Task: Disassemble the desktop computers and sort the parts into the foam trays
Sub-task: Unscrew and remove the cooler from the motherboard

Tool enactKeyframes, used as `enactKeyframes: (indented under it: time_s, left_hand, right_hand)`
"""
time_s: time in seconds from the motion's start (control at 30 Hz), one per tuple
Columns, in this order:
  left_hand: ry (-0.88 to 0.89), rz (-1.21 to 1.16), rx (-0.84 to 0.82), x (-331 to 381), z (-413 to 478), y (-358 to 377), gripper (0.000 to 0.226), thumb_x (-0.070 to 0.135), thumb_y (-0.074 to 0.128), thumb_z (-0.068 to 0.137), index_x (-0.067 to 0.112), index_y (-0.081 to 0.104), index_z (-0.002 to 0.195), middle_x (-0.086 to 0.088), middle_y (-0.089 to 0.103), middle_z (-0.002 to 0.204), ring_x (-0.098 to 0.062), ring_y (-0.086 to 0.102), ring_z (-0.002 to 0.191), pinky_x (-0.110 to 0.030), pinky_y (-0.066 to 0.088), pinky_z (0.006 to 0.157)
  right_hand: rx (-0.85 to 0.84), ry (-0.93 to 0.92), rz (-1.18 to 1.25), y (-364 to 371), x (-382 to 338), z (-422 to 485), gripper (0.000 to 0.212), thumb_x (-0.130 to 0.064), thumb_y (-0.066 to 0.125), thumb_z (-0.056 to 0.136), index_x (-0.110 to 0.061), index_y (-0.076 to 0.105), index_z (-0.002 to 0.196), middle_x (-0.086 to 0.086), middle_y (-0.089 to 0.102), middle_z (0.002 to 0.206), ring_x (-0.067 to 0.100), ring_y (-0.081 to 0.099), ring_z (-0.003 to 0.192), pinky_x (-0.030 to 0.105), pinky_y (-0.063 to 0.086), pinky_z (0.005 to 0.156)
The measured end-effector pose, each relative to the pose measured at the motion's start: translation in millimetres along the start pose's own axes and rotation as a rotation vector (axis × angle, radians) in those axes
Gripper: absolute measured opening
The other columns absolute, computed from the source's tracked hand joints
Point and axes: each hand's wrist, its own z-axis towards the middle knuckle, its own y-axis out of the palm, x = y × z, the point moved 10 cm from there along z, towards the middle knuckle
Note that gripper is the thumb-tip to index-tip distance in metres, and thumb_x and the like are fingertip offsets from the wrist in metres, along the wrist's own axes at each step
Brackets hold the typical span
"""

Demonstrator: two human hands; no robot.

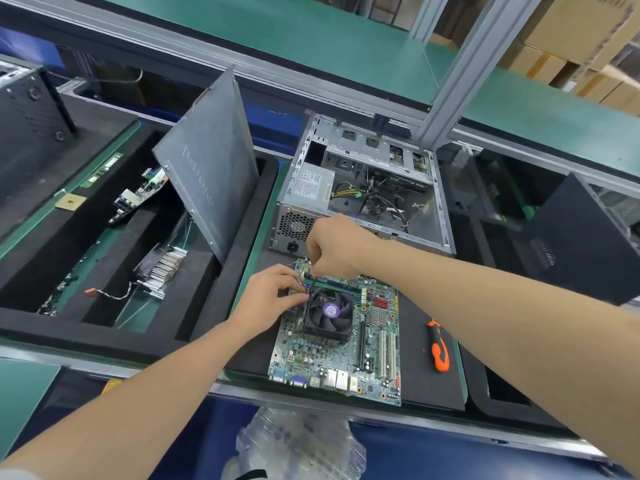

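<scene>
Motherboard lies flat at the foam mat's near edge. At its cooler fan's far-left corner the left hand pinches the fan wires. The right hand, just beyond, is fisted round a thin dark shaft angled down to that corner.

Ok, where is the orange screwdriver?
In the head view, the orange screwdriver lies on the black mat, just right of the circuit board.

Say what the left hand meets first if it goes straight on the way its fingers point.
The black square cooler fan with the purple hub label on the green motherboard: the left hand has fingertips at its left corner, probably touching.
</scene>
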Motion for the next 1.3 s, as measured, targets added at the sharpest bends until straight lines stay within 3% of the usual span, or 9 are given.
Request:
enactKeyframes:
  time_s: [0.2, 0.33, 0.47, 0.57, 0.83, 0.93, 1.03, 1.2, 1.3]
  left_hand:
    - [0.046, -0.004, 0.011, 1.4, -0.3, -0.5, 0.007, 0.024, 0.086, 0.084, 0.018, 0.083, 0.088, 0.009, 0.07, 0.106, -0.007, 0.065, 0.1, -0.024, 0.049, 0.092]
    - [0.106, -0.004, 0.03, 4.7, -1.8, 1.7, 0.006, 0.017, 0.086, 0.082, 0.017, 0.081, 0.086, 0.009, 0.071, 0.098, -0.007, 0.065, 0.095, -0.031, 0.053, 0.089]
    - [0.143, 0.011, 0.017, 3.7, 1.2, 2.6, 0.007, 0.015, 0.086, 0.082, 0.017, 0.08, 0.085, 0.007, 0.071, 0.098, -0.012, 0.066, 0.097, -0.038, 0.055, 0.09]
    - [0.149, 0.007, 0.004, 2.7, 1.7, 3.5, 0.007, 0.016, 0.086, 0.083, 0.017, 0.08, 0.086, 0.008, 0.07, 0.097, -0.01, 0.066, 0.095, -0.039, 0.056, 0.088]
    - [0.065, -0.024, -0.071, -0.1, 4.3, 1.1, 0.006, 0.024, 0.085, 0.084, 0.024, 0.081, 0.088, 0.016, 0.073, 0.087, -0.003, 0.067, 0.086, -0.02, 0.05, 0.08]
    - [0.012, -0.046, -0.076, -3.7, 5.6, 0.2, 0.007, 0.023, 0.086, 0.084, 0.024, 0.082, 0.089, 0.015, 0.075, 0.087, -0.001, 0.068, 0.085, -0.013, 0.048, 0.079]
    - [-0.061, -0.061, -0.12, -9.7, 4.9, 5.4, 0.012, 0.02, 0.085, 0.085, 0.028, 0.079, 0.092, 0.015, 0.075, 0.089, 0.003, 0.067, 0.086, -0.005, 0.043, 0.078]
    - [-0.047, 0.006, -0.152, -4.2, 4.5, 10.9, 0.032, 0.019, 0.084, 0.085, 0.04, 0.061, 0.078, 0.02, 0.065, 0.08, 0.013, 0.058, 0.077, -0.003, 0.037, 0.069]
    - [-0.028, -0.006, -0.129, -5.2, 4.5, 10.2, 0.032, 0.021, 0.083, 0.086, 0.042, 0.061, 0.077, 0.022, 0.066, 0.079, 0.011, 0.059, 0.077, -0.003, 0.038, 0.071]
  right_hand:
    - [-0.034, -0.076, -0.063, 3.5, -9.8, -0.5, 0.007, -0.02, 0.076, 0.088, -0.014, 0.076, 0.092, 0.003, 0.074, 0.095, 0.024, 0.068, 0.088, 0.037, 0.06, 0.079]
    - [0.021, 0.081, -0.04, -2.1, 0.0, 3.6, 0.045, -0.042, 0.062, 0.098, -0.011, 0.049, 0.069, 0.005, 0.051, 0.067, 0.024, 0.051, 0.059, 0.03, 0.044, 0.053]
    - [-0.269, 0.176, -0.233, 14.7, 6.7, 4.8, 0.051, -0.038, 0.04, 0.109, -0.007, 0.068, 0.08, 0.002, 0.075, 0.068, 0.011, 0.057, 0.044, 0.025, 0.05, 0.054]
    - [-0.3, 0.083, -0.428, 22.3, -4.0, 12.8, 0.029, -0.023, 0.055, 0.101, -0.014, 0.071, 0.078, -0.002, 0.071, 0.074, 0.015, 0.054, 0.058, 0.028, 0.046, 0.051]
    - [-0.074, -0.156, -0.505, 17.0, -22.9, 16.4, 0.043, -0.018, 0.073, 0.087, -0.015, 0.035, 0.067, 0.001, 0.034, 0.07, 0.019, 0.037, 0.052, 0.025, 0.027, 0.044]
    - [-0.062, -0.367, -0.669, 17.1, -36.4, 4.0, 0.007, -0.018, 0.07, 0.091, -0.02, 0.063, 0.092, 0.003, 0.058, 0.085, 0.027, 0.06, 0.071, 0.031, 0.043, 0.052]
    - [-0.064, -0.627, -0.891, 32.8, -54.7, -7.3, 0.03, -0.01, 0.065, 0.09, -0.024, 0.067, 0.116, 0.0, 0.068, 0.103, 0.027, 0.067, 0.093, 0.035, 0.051, 0.063]
    - [-0.018, -0.54, -0.686, 13.1, -64.8, 2.1, 0.01, -0.019, 0.068, 0.083, -0.018, 0.065, 0.093, -0.001, 0.049, 0.074, 0.03, 0.061, 0.078, 0.033, 0.04, 0.057]
    - [-0.071, -0.298, -0.355, 7.1, -50.7, 12.7, 0.033, -0.041, 0.069, 0.086, -0.01, 0.062, 0.077, 0.003, 0.056, 0.065, 0.029, 0.06, 0.069, 0.034, 0.051, 0.056]
